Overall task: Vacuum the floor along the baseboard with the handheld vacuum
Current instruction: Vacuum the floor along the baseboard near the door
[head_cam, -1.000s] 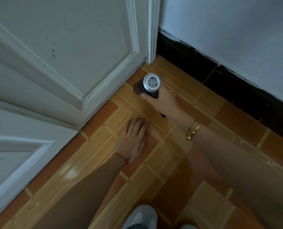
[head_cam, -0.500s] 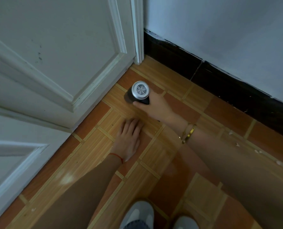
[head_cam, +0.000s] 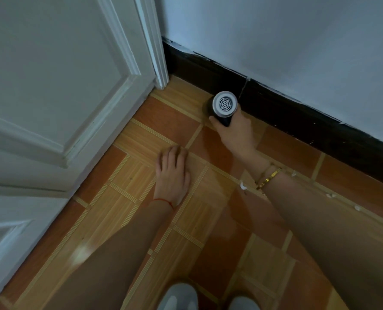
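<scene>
Vacuum [head_cam: 223,107] in right hand [head_cam: 235,133] against baseboard [head_cam: 298,117]

head-worn view, steeply down (close) at floor [head_cam: 141,209] and baseboard [head_cam: 298,113]

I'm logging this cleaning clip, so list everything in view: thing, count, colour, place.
handheld vacuum: one, black body with silver vented end, against the baseboard, held in the right hand
baseboard: one, black, foot of the wall
wall: one, pale blue-grey, upper right
door: one, white panelled, left
floor tiles: many, orange and wood-pattern
white scraps: several, on the floor right of centre
shoes: two, pale, bottom edge
bracelets: gold, right wrist
red string: one, left wrist
left hand: flat on the floor
right hand: gripping the vacuum
</scene>
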`<act>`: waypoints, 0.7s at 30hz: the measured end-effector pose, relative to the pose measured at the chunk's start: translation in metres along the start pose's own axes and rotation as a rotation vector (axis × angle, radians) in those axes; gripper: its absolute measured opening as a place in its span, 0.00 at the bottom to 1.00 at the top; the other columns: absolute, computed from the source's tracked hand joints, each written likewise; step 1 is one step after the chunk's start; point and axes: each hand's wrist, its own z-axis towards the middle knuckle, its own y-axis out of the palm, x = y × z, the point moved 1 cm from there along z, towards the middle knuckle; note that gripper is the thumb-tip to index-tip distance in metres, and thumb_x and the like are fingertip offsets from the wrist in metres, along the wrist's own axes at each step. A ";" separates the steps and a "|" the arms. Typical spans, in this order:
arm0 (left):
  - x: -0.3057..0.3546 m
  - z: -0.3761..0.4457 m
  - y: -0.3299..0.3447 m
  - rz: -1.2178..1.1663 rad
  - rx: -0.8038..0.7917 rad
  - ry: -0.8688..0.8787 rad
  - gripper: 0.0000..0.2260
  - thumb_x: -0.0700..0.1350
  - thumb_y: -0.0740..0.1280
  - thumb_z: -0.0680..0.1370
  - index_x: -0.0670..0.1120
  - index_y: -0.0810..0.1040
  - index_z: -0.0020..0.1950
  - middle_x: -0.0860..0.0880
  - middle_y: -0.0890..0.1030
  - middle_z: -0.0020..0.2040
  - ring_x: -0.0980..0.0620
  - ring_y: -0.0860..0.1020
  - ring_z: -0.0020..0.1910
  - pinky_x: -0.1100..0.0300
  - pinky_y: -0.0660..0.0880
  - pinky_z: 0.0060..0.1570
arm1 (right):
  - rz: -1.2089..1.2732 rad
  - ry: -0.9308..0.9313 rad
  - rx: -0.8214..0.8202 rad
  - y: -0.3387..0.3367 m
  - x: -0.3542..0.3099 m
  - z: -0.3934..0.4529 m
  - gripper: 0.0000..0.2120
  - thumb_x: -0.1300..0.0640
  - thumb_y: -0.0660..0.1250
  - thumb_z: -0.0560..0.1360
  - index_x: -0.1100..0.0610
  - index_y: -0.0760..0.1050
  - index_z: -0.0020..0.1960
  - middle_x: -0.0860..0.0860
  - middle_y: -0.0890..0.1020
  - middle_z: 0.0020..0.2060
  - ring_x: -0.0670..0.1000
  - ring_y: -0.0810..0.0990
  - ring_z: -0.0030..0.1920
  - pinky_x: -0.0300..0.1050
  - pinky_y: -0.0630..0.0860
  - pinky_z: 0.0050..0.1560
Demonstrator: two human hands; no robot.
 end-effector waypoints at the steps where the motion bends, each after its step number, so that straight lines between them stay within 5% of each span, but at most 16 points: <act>1: 0.001 0.002 0.002 0.001 0.011 0.002 0.21 0.48 0.54 0.82 0.44 0.65 0.74 0.42 0.67 0.72 0.43 0.64 0.73 0.39 0.55 0.74 | -0.022 0.009 0.028 -0.004 0.003 0.003 0.29 0.47 0.70 0.74 0.56 0.65 0.71 0.53 0.78 0.62 0.53 0.77 0.61 0.39 0.71 0.51; 5: 0.002 0.003 0.007 -0.004 0.035 0.003 0.21 0.48 0.54 0.81 0.43 0.66 0.73 0.42 0.68 0.71 0.42 0.64 0.73 0.38 0.54 0.74 | -0.066 -0.017 0.062 -0.004 0.007 0.013 0.28 0.46 0.69 0.74 0.55 0.65 0.70 0.53 0.79 0.60 0.54 0.78 0.59 0.46 0.75 0.52; 13: 0.001 0.005 0.004 -0.047 0.023 -0.001 0.21 0.49 0.55 0.80 0.45 0.66 0.73 0.43 0.68 0.71 0.43 0.63 0.74 0.38 0.52 0.74 | 0.023 -0.065 -0.067 0.024 -0.013 0.047 0.30 0.47 0.71 0.73 0.56 0.65 0.70 0.52 0.78 0.62 0.53 0.76 0.63 0.39 0.70 0.56; 21: 0.001 0.005 0.004 -0.029 0.042 -0.013 0.21 0.48 0.57 0.80 0.45 0.67 0.73 0.44 0.69 0.71 0.44 0.63 0.74 0.38 0.54 0.74 | -0.071 0.010 0.036 -0.018 0.011 0.020 0.30 0.46 0.70 0.74 0.55 0.65 0.72 0.52 0.79 0.61 0.51 0.77 0.60 0.37 0.69 0.50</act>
